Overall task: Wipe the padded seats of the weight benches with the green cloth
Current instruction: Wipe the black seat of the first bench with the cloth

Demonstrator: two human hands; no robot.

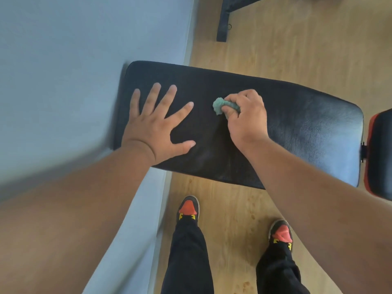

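The black padded seat [297,124] of the weight bench lies across the view, its long axis running from the upper left, where one short end sits against the pale blue wall [63,60], down toward the right, where the other short end stops just beside a second black pad with red trim [379,153]; the long near edge faces the person. The left hand [157,128] lies flat on the left part of the seat, palm down, its fingers [169,96] straight and spread, pointing away from the person, thumb out to the right; it holds nothing. The right hand [246,117] rests near the middle of the seat, its fingers curled round the green cloth [220,106]; the cloth is bunched into a small wad that juts out to the left of the fist and touches the padding, well apart from the left hand's fingertips. Below the seat, on the wooden floor [233,219], stand two shoes with red toes [188,206] under black trousers; a dark bench frame [224,20] stands on the floor farther off.
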